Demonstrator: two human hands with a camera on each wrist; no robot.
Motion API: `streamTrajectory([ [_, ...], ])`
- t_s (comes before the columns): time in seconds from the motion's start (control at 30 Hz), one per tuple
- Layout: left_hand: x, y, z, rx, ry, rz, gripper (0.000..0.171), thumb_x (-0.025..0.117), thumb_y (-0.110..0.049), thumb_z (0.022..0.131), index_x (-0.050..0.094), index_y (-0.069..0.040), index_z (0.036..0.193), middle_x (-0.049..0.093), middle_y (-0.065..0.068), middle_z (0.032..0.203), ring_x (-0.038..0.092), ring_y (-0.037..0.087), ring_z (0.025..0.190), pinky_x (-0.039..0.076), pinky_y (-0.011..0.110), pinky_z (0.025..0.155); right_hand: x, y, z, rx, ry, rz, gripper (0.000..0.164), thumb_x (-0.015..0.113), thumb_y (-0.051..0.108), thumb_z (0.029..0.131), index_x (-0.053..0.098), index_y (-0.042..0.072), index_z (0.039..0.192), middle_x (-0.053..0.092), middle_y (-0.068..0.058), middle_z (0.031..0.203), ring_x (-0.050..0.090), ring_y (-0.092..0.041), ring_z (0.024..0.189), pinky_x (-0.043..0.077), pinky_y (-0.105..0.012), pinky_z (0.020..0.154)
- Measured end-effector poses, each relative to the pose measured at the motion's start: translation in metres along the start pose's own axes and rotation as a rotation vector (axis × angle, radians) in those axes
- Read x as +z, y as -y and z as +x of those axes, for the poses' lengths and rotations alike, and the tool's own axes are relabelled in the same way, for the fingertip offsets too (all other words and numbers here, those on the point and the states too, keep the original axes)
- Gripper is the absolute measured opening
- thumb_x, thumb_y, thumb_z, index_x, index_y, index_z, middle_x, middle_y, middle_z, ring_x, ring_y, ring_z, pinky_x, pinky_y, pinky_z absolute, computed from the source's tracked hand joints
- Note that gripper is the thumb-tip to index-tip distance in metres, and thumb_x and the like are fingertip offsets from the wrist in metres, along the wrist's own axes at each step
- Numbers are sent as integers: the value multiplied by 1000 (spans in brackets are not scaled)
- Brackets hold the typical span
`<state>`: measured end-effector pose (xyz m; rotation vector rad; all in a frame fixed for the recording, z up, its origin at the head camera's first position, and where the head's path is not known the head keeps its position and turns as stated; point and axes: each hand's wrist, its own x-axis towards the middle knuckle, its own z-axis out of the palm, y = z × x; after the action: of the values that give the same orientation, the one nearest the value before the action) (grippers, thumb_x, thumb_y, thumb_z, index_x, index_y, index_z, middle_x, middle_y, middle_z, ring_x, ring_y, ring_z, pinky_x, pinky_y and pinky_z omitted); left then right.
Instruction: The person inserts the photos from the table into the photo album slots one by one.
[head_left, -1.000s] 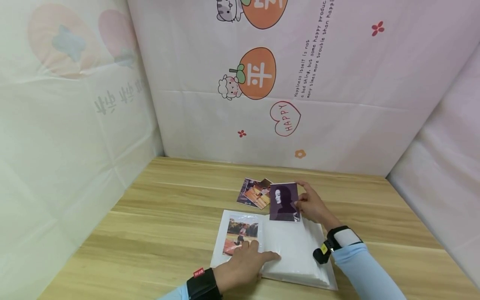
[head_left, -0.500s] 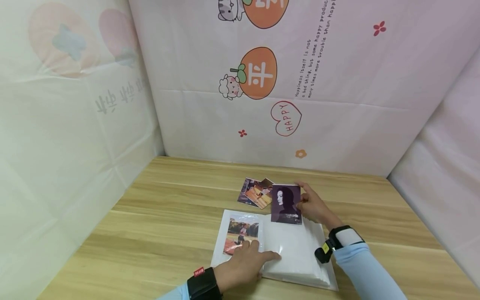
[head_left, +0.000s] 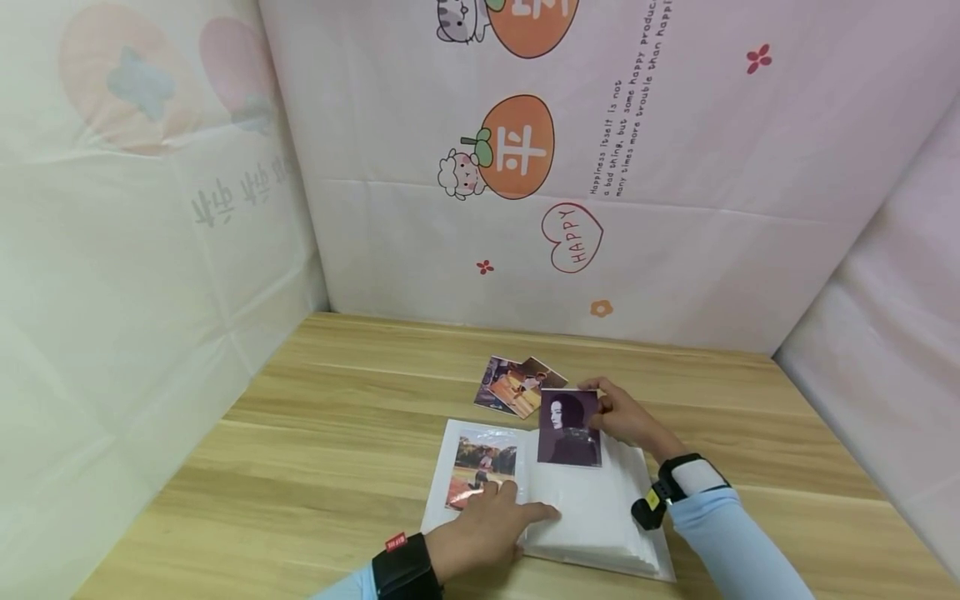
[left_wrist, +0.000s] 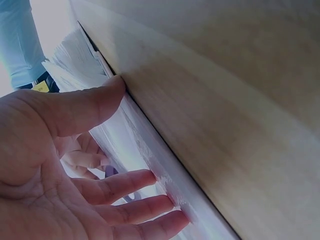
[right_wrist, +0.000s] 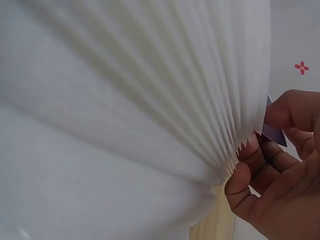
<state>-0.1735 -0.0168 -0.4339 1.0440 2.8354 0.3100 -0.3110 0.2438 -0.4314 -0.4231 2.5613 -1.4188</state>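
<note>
A photo album (head_left: 592, 508) lies open on the table. My left hand (head_left: 487, 527) rests on it with fingers extended, holding the left page and the inner edge of the right page. Behind its fingers a photo of a runner (head_left: 486, 458) sits in the left page's clear pocket. My right hand (head_left: 628, 418) pinches the right edge of a dark purple portrait photo (head_left: 568, 446), lying over the upper part of the right page. In the right wrist view, thumb and fingers hold a corner of this photo (right_wrist: 274, 134) beside the fanned pages (right_wrist: 200, 85). Whether its lower edge is inside the pocket I cannot tell.
Several loose photos (head_left: 516, 387) overlap on the wooden table (head_left: 322, 450) just beyond the album. A printed white cloth (head_left: 390, 250) hangs at the back, with more white cloth along both sides.
My right hand has brought the portrait photo down toward me, farther over the right page, uncovering more of the loose photos. The left hand stays in place.
</note>
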Motion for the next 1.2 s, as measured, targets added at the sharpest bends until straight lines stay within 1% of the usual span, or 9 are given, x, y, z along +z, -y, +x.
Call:
streamTrajectory([
  [0.17, 0, 1, 0, 3, 8, -16, 70, 76, -9, 70, 52, -44, 126, 49, 7, 95, 45, 19, 77, 37, 27, 58, 0, -4, 0, -66, 35, -31, 46, 50, -13, 77, 48, -1, 122, 51, -10, 72, 44, -21, 63, 35, -28, 50],
  [0.37, -1, 0, -1, 3, 6, -20, 69, 76, -10, 71, 53, -44, 127, 49, 8, 95, 45, 19, 77, 38, 27, 57, 1, -2, -2, -75, 49, -49, 40, 46, -12, 79, 53, -2, 117, 46, -8, 72, 41, -20, 62, 35, -27, 52],
  [0.53, -1, 0, -2, 14, -3, -4, 68, 76, -11, 71, 53, -43, 126, 49, 7, 94, 44, 18, 76, 37, 27, 59, 1, -3, -4, -74, 65, -23, 32, 47, -10, 81, 57, -4, 111, 50, -9, 74, 44, -20, 65, 37, -27, 54],
  [0.63, -1, -1, -2, 5, 1, -17, 68, 77, -10, 70, 53, -43, 126, 50, 7, 96, 45, 19, 78, 38, 27, 58, 1, -5, -4, -77, 74, -20, 24, 51, -5, 84, 59, -3, 107, 53, -9, 77, 45, -20, 68, 38, -28, 56],
  [0.73, -2, -1, -2, -2, 5, -32, 69, 76, -10, 70, 53, -43, 126, 50, 8, 97, 46, 20, 79, 39, 28, 58, 1, -5, -4, -93, 84, -25, 18, 53, -1, 89, 60, -5, 105, 56, -10, 81, 47, -20, 72, 39, -28, 60],
  [0.87, -1, -1, -1, 5, -2, -14, 69, 76, -10, 71, 53, -43, 127, 51, 8, 97, 47, 20, 79, 39, 28, 59, 2, 10, -10, -127, 102, -45, 16, 53, 0, 90, 59, -10, 102, 59, -15, 86, 49, -19, 76, 41, -28, 65],
  [0.97, 0, -1, -1, 3, -6, -8, 70, 76, -9, 71, 52, -44, 127, 51, 10, 99, 48, 22, 81, 40, 29, 59, 3, 14, -12, -137, 105, -61, 16, 53, 0, 91, 60, -11, 100, 60, -16, 88, 50, -19, 77, 42, -28, 68],
  [1.07, 0, -1, -1, 2, -7, -3, 71, 76, -9, 71, 51, -45, 127, 52, 11, 101, 49, 23, 84, 42, 31, 60, 3, 5, -9, -139, 105, -77, 15, 54, 3, 92, 62, -9, 97, 61, -14, 90, 51, -18, 78, 42, -28, 68],
  [1.2, 1, -1, -1, 9, -10, 2, 71, 76, -10, 71, 51, -46, 127, 52, 11, 101, 50, 24, 84, 42, 31, 61, 4, -6, -7, -163, 96, -91, 18, 57, 13, 92, 66, -3, 92, 63, -8, 91, 53, -15, 80, 43, -28, 69],
])
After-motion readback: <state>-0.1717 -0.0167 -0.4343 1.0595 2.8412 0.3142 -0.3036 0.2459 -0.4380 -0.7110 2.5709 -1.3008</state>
